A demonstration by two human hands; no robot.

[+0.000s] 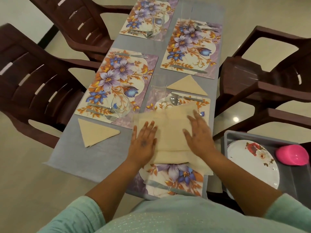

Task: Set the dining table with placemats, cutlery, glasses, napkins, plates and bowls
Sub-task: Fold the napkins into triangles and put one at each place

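**Napkin pressed flat, ready for a fold**

A folded napkin point(96, 133) already lies at the left, by the near-left placemat point(116, 84). The left hand point(143, 142) lies flat, fingers straight, on the open napkin point(170, 130); that cloth spreads between both palms over the nearest placemat point(175, 179). The right hand point(198, 133) presses likewise. Just beyond the fingertips stand a glass point(159, 91) and spoon point(174, 100), likely in the way. Plates point(252, 158) wait in the tray point(289, 179) on the right.
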